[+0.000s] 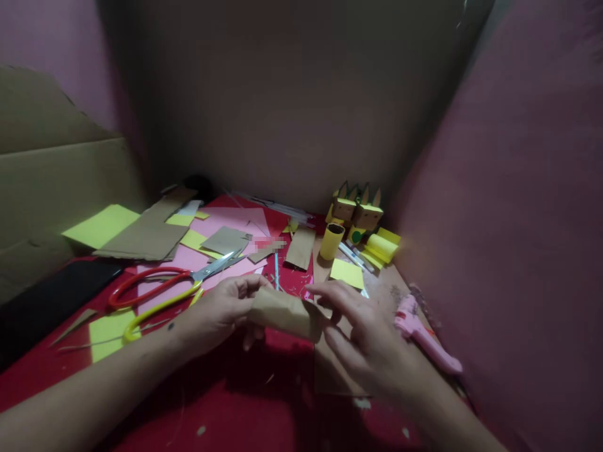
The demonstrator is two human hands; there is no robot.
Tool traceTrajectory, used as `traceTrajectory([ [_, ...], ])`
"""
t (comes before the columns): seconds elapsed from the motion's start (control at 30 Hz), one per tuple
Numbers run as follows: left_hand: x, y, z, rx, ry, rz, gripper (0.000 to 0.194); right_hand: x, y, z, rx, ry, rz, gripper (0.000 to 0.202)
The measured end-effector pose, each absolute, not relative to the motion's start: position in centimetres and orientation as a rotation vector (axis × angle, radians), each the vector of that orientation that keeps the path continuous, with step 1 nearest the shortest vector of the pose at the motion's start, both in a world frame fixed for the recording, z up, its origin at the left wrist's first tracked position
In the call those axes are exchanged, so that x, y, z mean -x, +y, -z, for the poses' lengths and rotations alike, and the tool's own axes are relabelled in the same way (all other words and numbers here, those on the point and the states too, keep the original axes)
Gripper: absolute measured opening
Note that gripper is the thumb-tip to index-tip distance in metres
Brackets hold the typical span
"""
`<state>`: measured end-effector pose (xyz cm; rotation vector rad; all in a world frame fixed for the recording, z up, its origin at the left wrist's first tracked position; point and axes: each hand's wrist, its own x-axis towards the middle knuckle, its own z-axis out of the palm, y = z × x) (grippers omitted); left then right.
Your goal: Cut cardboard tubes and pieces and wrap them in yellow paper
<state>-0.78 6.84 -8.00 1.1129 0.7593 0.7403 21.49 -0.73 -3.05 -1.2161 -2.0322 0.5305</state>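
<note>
left hand (230, 307) has got the cardboard (284, 312), right hand (362, 329) just right of that grip, can't tell if it's pinching

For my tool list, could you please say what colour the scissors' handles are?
The scissors have one red handle and one yellow handle, clearest in the head view.

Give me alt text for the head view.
A left hand grips a curved brown card piece above a red tabletop, with the right hand at its other end. Scissors with red and yellow handles lie to the left; beyond the hands stands a yellow tube, and a pink glue gun lies to the right.
</note>
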Motion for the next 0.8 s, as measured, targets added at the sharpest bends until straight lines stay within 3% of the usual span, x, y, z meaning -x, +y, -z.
traceTrajectory([
  [0.27,1.1,7.2,7.8,-1.091,0.768,-0.734,0.025,-21.8,0.6,5.0,1.149,-1.791,-1.001,0.043],
  [0.57,1.3,7.4,8.4,-1.075,0.786,-0.611,0.016,-21.1,0.4,6.5,1.017,-1.785,-0.802,0.038],
  [0.8,1.2,6.2,6.5,-1.444,0.946,-0.726,0.032,-20.7,0.4,7.0,1.133,-1.646,-0.86,0.035],
])
